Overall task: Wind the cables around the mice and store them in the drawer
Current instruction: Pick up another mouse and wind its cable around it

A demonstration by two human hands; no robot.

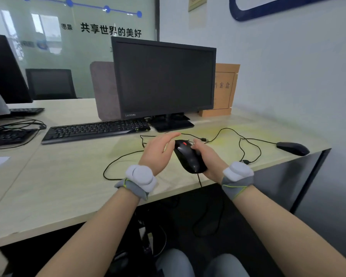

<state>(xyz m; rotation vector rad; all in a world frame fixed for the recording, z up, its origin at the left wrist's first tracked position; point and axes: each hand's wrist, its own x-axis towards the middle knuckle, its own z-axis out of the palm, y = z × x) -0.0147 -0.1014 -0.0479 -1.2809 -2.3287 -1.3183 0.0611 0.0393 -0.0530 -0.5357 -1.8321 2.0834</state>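
Observation:
My right hand [206, 156] grips a black mouse [189, 156] with a red scroll wheel, holding it just above the desk's front edge. Its cable [199, 181] hangs from the near end down below the desk. My left hand [158, 149] is beside the mouse on its left, fingers stretched out and relaxed, fingertips near the mouse's front. A second black mouse [293, 148] lies on the desk at the right edge. Its thin black cable [248, 139] loops across the desk toward the middle. No drawer is visible.
A black monitor [164, 78] and keyboard [96, 129] stand behind my hands on the light wooden desk [68, 176]. A brown file box [224, 90] leans at the wall. More keyboards and cables lie at the far left. Another loose cable [116, 162] curves on the desk left of my hands.

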